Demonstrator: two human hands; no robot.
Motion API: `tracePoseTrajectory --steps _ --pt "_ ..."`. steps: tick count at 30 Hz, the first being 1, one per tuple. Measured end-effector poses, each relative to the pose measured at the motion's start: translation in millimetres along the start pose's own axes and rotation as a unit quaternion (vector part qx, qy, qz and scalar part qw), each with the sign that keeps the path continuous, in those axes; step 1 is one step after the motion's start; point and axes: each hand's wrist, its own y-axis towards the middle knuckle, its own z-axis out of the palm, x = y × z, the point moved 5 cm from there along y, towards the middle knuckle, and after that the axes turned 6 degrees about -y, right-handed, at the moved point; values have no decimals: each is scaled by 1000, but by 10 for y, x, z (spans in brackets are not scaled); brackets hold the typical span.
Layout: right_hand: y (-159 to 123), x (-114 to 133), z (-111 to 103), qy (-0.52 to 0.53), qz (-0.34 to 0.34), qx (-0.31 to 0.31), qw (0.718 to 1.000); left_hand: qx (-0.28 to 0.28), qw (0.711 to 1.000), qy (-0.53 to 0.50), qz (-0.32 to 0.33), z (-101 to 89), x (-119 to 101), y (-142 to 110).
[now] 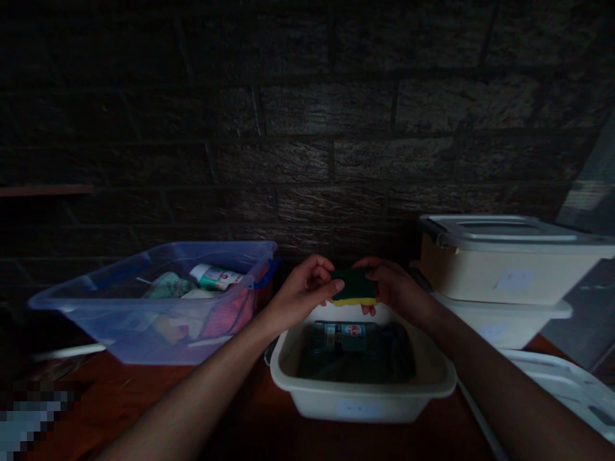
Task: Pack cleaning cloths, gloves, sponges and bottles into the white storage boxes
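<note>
Between both hands is a scouring sponge (354,287), dark green on its upper face and yellow along its lower edge. My left hand (313,282) pinches its left end, thumb on the green face. Its right end is gripped by my right hand (383,282), whose fingers partly pass behind it. The sponge is held above the far side of a white plastic tub (362,390). Inside the tub lies a labelled bottle (346,336) on its side, with other dark contents too dim to make out.
A clear bluish bin (158,339) on the left holds cloths and a white-and-teal container (214,276). Stacked lidded boxes (500,269) stand at the right, with a loose white lid (567,384) in front. A dark brick wall (307,160) rises behind the wooden table (110,397).
</note>
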Motion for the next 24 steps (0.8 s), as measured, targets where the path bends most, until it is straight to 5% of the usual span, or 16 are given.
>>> tracePoseTrajectory --steps 6,10,14,24 --pt "-6 -37 -12 0 6 6 1000 42 999 30 -13 11 23 7" --pt "-51 46 27 -112 -22 -7 993 44 999 29 -15 11 33 6" --pt "-115 131 136 -268 -51 25 962 53 997 60 -17 31 46 -9" --pt "-242 228 310 -438 -32 116 891 9 976 215 -13 16 5 -39"
